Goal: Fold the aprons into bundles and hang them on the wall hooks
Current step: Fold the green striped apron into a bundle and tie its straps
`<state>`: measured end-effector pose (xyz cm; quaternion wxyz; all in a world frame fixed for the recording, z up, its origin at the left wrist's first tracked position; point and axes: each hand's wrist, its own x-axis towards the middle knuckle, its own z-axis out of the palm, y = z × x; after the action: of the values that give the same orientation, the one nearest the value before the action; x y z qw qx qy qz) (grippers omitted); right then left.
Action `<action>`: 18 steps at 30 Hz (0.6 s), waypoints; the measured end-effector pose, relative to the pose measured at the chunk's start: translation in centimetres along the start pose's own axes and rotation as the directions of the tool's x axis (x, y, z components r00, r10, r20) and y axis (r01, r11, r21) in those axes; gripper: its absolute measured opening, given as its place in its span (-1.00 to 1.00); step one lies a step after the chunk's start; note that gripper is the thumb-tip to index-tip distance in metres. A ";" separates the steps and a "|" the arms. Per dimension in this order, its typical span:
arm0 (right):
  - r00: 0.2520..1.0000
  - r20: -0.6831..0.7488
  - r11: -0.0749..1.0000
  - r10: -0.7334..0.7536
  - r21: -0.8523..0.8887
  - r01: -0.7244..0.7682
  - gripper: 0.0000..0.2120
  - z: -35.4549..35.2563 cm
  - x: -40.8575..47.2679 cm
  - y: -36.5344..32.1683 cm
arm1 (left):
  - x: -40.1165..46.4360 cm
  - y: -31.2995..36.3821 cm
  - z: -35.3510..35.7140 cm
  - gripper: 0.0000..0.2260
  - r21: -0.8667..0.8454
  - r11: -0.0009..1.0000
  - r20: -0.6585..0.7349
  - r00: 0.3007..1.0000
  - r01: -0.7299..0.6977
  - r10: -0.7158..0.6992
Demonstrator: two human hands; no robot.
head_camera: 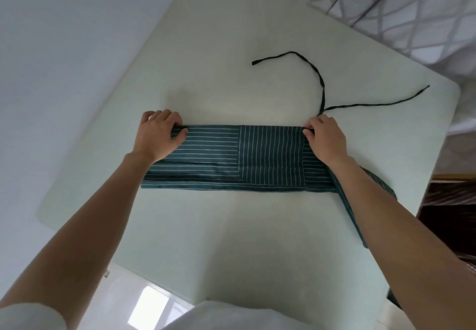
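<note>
A dark green apron (244, 159) with thin white stripes lies folded into a long flat band across the pale table (231, 226). My left hand (161, 133) pinches the band's far left corner. My right hand (325, 136) pinches its far right corner. Two thin dark ties (319, 77) trail from the right corner toward the table's far side. A wider strap (353, 216) runs from the band's right end under my right forearm toward the near table edge.
The table's right edge lies close to my right arm, with a dark wooden piece (450, 200) beyond it. Patterned grey-and-white fabric (399, 7) fills the far right corner. A white wall (51, 46) stands to the left.
</note>
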<state>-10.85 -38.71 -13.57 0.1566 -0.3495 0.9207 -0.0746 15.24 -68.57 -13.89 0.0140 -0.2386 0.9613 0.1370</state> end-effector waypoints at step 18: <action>0.988 -0.147 0.976 0.041 0.216 -0.009 -0.69 -0.1 -3.3 0.1 | -0.4 8.4 2.0 -0.80 -0.085 0.989 -0.054 0.991 -0.124 0.120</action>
<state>-8.65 -36.44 -12.70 0.1244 -0.3123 0.9208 -0.1980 11.63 -60.74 -13.67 -0.0285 -0.1830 0.9672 0.1740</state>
